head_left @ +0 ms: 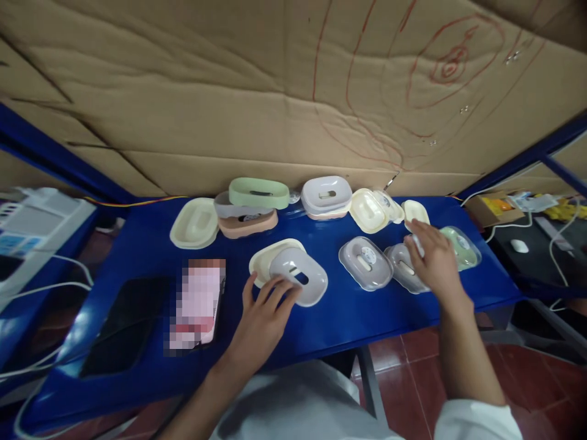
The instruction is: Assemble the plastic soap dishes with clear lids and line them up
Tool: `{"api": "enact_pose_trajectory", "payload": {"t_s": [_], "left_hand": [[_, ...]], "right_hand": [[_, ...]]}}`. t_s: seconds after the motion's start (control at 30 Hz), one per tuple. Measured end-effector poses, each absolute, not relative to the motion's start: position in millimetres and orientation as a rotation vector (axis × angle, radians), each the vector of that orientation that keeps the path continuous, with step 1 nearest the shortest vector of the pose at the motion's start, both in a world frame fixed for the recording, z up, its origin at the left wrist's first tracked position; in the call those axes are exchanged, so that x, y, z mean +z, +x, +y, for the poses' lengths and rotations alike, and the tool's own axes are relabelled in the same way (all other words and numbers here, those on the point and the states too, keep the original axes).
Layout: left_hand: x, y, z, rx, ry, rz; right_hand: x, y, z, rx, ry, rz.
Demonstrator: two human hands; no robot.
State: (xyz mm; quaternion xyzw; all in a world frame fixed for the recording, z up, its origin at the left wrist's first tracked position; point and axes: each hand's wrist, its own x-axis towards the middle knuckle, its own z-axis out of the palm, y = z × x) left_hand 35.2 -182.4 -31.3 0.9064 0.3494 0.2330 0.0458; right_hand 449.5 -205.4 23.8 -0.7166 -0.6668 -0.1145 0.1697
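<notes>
My left hand (pixel 268 315), fingers spread and curved, rests its fingertips at the near edge of a pale grey oval soap-dish piece (pixel 316 278) with a slot. That piece overlaps a cream soap-dish piece (pixel 263 260). My right hand (pixel 435 260) is bent over a grey soap dish (pixel 403 269) with a clear cover, thumb and fingers drawn together around something small and whitish that I cannot make out. Left of it lies another covered grey soap dish (pixel 360 261) with a round label. Beyond the right hand sits a covered green soap dish (pixel 458 249).
Along the cardboard wall (pixel 206 122) stand a cream dish (pixel 195 225), a green piece (pixel 259 194), stacked grey pieces (pixel 326 190) and cream pieces (pixel 367 211). A pixelated pink object (pixel 197 305) and a dark flat pad (pixel 123 324) lie left on the blue table (pixel 312 330).
</notes>
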Motion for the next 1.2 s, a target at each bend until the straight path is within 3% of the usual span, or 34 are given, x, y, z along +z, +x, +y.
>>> {"api": "enact_pose_trajectory", "payload": {"t_s": [0.17,0.4,0.57,0.67,0.77,0.87,1.07,1.2], "left_hand": [[-31.2,20.8,-190.5,0.927,2.749,0.924],[-13.9,5.1,-199.2,1.13,2.572,1.021],[-18.4,-0.5,-226.2,1.062,2.522,1.048],[-27.6,-0.5,-241.4,0.997,2.503,1.088],[-34.4,-1.6,-251.4,0.981,2.484,1.156],[-37.4,-4.9,-260.7,0.974,2.497,1.167],[-44.3,-11.1,-278.6,0.94,2.556,1.073],[-47.7,-3.3,-274.4,0.829,2.596,0.974]], "right_hand": [[28.6,521.3,-135.7,-0.229,-2.564,-1.711],[20.2,534.1,-105.6,-0.107,-2.658,-1.581],[31.0,505.9,-126.5,-0.205,-2.511,-1.578],[36.7,447.5,-150.9,-0.269,-2.12,-1.776],[32.6,370.5,-174.4,-0.015,-1.553,-2.363],[16.2,306.5,-187.0,0.094,-1.341,-2.59],[5.6,285.0,-175.2,0.134,-1.223,-2.706],[41.0,352.8,-152.4,-0.27,-1.797,-2.227]]}}
